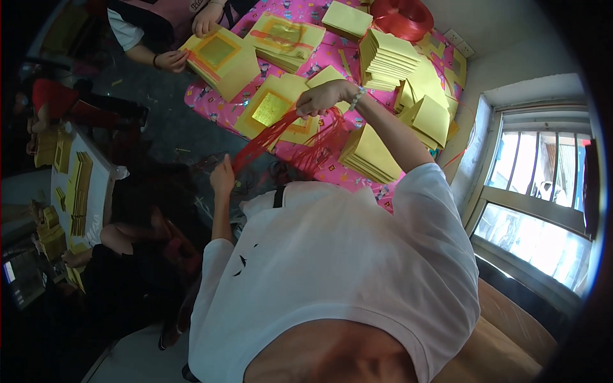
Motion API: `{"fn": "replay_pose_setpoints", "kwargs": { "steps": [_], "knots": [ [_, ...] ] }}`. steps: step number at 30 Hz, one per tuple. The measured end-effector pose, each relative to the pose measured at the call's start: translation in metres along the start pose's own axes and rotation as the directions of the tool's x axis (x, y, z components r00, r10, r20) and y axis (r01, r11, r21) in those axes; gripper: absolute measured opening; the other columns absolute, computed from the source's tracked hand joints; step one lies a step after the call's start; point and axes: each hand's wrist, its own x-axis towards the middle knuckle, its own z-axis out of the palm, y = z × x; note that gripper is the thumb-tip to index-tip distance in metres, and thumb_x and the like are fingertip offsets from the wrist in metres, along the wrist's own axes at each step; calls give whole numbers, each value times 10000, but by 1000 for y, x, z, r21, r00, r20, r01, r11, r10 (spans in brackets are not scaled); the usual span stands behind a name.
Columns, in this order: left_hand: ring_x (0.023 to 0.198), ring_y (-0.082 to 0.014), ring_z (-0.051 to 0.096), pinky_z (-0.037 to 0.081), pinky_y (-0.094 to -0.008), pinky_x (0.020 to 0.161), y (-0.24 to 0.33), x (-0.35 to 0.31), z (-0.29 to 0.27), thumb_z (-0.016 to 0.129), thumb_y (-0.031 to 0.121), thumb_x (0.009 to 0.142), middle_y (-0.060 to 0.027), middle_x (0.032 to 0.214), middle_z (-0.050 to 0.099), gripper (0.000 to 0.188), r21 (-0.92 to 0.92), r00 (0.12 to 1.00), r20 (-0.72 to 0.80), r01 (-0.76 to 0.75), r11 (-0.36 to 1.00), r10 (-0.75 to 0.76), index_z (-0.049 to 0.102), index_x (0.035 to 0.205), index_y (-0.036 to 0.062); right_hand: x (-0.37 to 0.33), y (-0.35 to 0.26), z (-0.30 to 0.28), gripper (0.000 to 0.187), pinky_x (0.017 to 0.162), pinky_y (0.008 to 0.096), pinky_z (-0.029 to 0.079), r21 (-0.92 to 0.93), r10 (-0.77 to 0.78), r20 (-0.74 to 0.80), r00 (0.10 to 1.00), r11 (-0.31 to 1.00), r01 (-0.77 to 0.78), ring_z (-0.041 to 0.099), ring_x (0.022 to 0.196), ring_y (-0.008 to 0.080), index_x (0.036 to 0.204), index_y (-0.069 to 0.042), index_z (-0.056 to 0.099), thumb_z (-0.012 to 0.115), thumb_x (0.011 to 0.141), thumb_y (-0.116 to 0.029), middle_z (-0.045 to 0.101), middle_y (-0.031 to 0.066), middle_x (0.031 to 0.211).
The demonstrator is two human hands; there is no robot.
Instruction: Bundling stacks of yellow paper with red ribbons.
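Note:
A bundle of thin red plastic strands point(263, 144) stretches on a slant between my two hands. My left hand point(223, 176) is closed round its lower end, out past the table's near edge. Higher up and to the right, my right hand point(321, 99) grips the other end over the table, a bead bracelet on its wrist. Loose red strands point(322, 150) hang from the right hand toward the pink table cover. Beneath the bundle lie yellow paper sheets point(268, 110) with gold foil squares and orange borders.
Stacks of yellow paper point(386, 60) stand on the pink patterned table cover point(295, 153), with a red roll of strapping point(402, 19) behind. Across the table, a co-worker's hands point(172, 60) hold a yellow stack. Other people work at a white table point(96, 172) on the left. A barred window point(539, 166) is at right.

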Motion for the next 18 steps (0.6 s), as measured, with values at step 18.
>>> {"fn": "replay_pose_setpoints", "kwargs": {
  "steps": [18],
  "knots": [
    [647, -374, 570, 430, -464, 550, 63, 4, -49, 436, 87, 850, -170, 705, 585, 145, -182, 780, -104, -625, 759, 618, 486, 981, 49, -31, -6, -25, 331, 576, 236, 414, -84, 36, 13, 999, 996, -34, 457, 634, 99, 872, -17, 541, 494, 870, -345, 481, 0, 728]
  ]
}}
